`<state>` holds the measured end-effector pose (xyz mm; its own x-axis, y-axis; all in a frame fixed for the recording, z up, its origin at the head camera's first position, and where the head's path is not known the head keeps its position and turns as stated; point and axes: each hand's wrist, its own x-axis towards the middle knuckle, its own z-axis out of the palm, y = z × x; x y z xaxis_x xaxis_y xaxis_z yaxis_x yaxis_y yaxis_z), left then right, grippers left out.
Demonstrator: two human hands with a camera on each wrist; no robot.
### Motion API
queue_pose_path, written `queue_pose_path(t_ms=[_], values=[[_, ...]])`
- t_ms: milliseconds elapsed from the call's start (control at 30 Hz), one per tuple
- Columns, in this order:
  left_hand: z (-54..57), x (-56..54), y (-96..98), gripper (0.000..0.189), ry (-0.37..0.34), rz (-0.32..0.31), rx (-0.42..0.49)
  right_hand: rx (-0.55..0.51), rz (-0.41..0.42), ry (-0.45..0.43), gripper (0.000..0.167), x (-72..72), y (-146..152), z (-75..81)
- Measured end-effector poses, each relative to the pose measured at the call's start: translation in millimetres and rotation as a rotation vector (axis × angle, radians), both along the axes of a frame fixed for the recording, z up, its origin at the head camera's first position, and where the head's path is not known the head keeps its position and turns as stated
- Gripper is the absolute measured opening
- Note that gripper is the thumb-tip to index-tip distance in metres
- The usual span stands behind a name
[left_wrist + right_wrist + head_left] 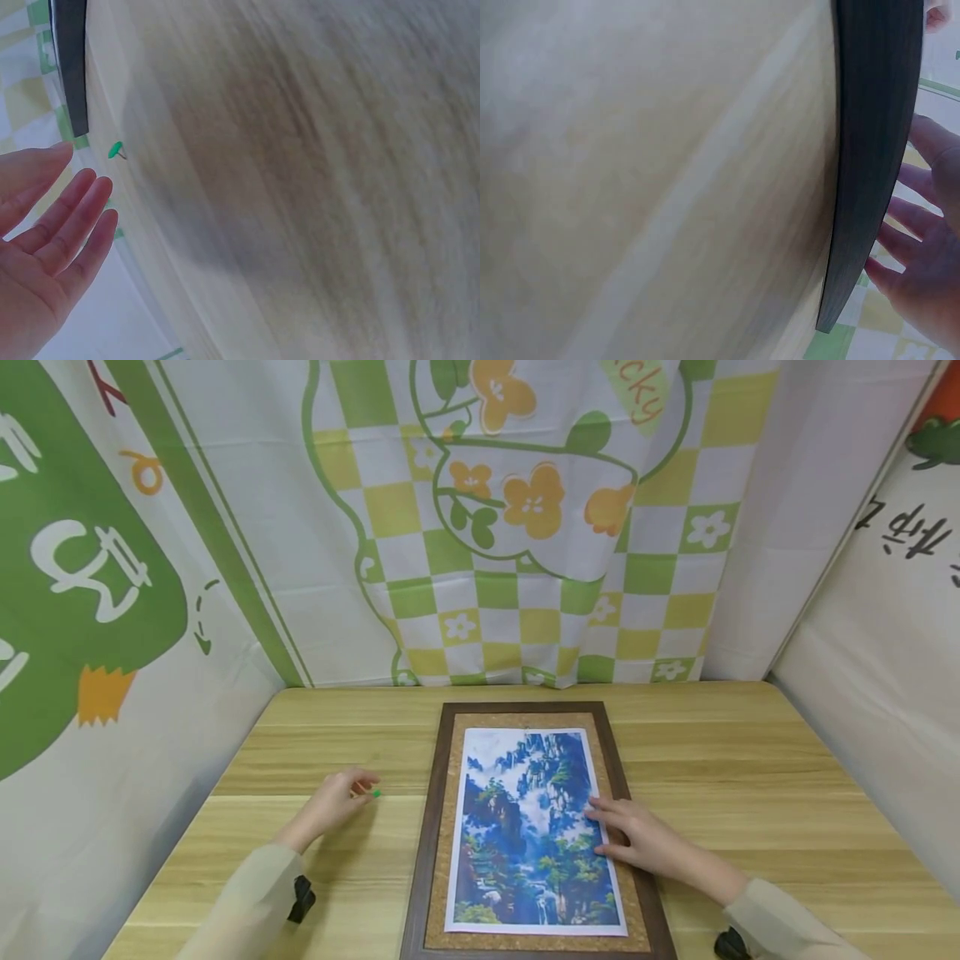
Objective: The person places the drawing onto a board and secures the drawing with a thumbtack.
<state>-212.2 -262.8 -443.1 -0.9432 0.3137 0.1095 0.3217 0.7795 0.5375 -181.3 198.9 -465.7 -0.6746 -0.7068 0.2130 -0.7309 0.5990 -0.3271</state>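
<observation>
A green thumbtack [377, 793] lies on the wooden table to the left of the cork board. My left hand [339, 803] is right beside it, fingers loosely bent. In the left wrist view, the thumbtack [115, 149] shows its metal point, and a gap separates it from the fingertips. A printed landscape picture [536, 835] of blue mountains and waterfalls lies on the cork board [453, 777], which has a dark brown frame [429, 852]. Spread fingers of my right hand [637, 839] rest on the picture's right edge, and the palm is over the frame's right side.
The wooden table [750, 793] extends on both sides of the board. Behind it hangs a checked green and yellow curtain [487, 610] with flowers. Printed cloth walls [90, 568] enclose the left and right sides.
</observation>
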Motion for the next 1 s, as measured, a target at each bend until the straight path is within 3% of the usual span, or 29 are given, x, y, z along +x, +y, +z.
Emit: queue_pose_path(t_ms=[267, 567, 1000], values=[[-7.5, -7.7, -2.7, 0.025, -0.06, 0.004, 0.005, 0.032, -0.002, -0.057, 0.049, -0.7, 0, 0.3], [-16.0, -15.3, -0.8, 0.017, -0.061, 0.012, -0.011, 0.038, -0.012, -0.138, 0.05, -1.0, 1, 4.9], [-16.1, -18.4, 1.9, 0.011, -0.1, 0.029, -0.033, 0.03, -0.012, -0.159, 0.048, -1.5, 0, 4.3]])
